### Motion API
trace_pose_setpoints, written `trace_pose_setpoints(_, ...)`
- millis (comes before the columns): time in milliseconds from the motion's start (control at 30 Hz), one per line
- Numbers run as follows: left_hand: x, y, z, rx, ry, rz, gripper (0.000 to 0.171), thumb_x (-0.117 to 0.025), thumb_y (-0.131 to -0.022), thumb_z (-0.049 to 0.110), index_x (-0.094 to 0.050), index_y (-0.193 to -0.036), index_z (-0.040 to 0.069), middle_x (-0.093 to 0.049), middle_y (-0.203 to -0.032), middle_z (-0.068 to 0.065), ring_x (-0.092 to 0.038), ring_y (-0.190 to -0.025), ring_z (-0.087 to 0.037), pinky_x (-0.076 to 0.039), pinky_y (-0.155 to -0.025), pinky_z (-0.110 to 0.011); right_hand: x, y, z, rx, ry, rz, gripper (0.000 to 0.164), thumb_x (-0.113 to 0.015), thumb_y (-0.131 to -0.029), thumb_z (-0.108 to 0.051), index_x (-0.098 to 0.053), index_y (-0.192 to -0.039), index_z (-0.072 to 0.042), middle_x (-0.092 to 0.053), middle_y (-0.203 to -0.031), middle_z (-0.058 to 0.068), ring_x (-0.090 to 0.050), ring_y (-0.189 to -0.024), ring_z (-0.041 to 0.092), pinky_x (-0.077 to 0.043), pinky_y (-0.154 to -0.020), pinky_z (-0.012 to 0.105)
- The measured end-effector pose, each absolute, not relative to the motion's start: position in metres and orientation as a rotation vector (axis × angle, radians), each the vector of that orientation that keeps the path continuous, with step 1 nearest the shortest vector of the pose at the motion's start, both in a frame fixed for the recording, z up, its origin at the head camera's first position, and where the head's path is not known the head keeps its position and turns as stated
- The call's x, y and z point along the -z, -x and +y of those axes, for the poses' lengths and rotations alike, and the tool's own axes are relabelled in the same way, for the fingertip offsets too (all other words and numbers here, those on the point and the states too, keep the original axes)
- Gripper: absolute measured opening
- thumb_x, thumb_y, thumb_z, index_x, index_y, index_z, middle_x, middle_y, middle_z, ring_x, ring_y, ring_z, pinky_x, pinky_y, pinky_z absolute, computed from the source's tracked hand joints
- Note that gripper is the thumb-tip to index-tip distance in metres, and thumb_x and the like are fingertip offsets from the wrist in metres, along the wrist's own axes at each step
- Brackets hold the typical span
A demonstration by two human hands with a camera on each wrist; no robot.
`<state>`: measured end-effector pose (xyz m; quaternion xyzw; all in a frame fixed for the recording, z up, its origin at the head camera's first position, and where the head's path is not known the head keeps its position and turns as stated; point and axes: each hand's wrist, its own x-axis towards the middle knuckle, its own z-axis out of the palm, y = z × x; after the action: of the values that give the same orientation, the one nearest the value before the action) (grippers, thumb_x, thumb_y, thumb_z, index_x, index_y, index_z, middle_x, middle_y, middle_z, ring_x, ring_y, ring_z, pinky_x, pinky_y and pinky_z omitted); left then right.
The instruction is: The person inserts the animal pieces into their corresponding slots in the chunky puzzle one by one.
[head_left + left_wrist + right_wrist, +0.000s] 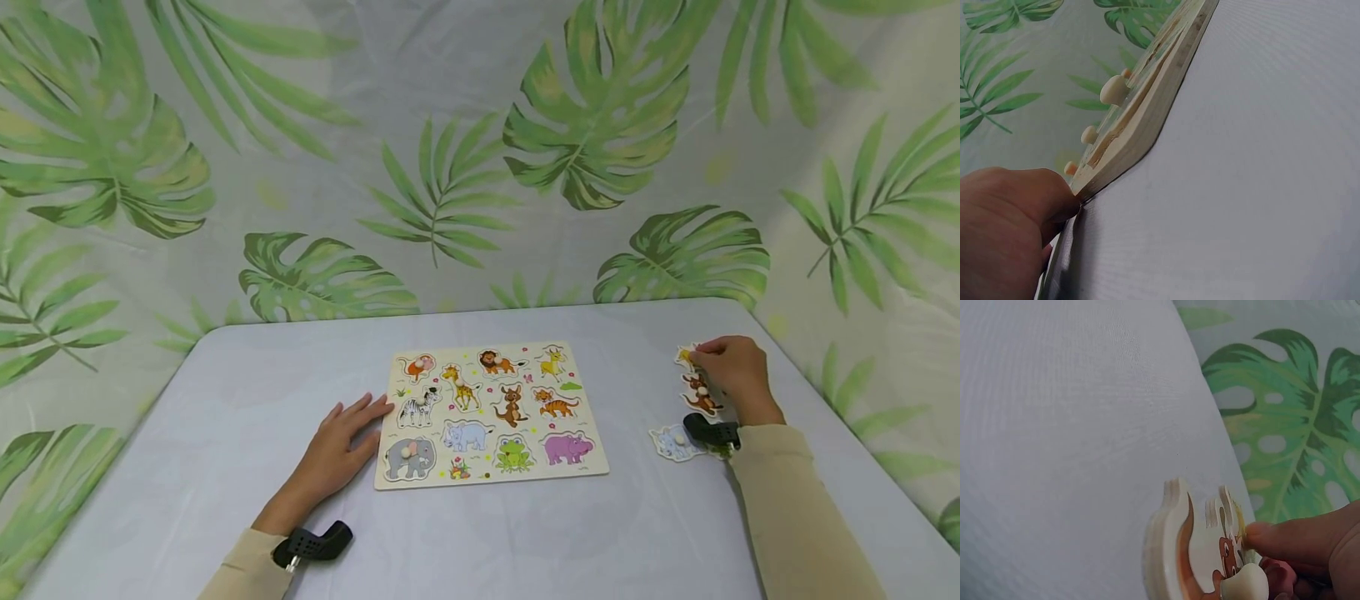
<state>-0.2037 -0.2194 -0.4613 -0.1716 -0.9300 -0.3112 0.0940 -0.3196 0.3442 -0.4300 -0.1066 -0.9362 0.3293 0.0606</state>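
Observation:
The wooden animal puzzle board lies flat, with knobs on the monkey, giraffe, lion, zebra and elephant. My left hand rests on the table at the board's left edge, its extended fingertips touching that edge. In the left wrist view, the board's thick edge runs away from the hand. Over on the right, my right hand pinches a yellow animal puzzle piece, partly hidden by the fingers. Just below it lies a kangaroo piece, its round knob large in the right wrist view.
A pale blue rhino piece lies below the kangaroo, with a greenish piece partly hidden under the right wrist. The white-covered table meets a leaf-print cloth at the back.

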Motion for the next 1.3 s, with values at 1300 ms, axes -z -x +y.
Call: trace_pose_setpoints(1300,0.46,0.203,-0.219,0.922,0.524,-2.742,0.042,-0.062,-0.091,0.007,-0.058,-0.133,0.01,-0.052,-0.141,-0.01,-0.038,-0.137,-0.034,-0.014,-0.115,-0.058,0.404,0.32,0.299,-0.896,0.005,-2.799,0.025,-0.062,-0.093,-0.017,-0.066,-0.101,0.006,-0.063,-0.09,0.02,-0.057,-0.075,0.029,-0.046,-0.055,0.03)
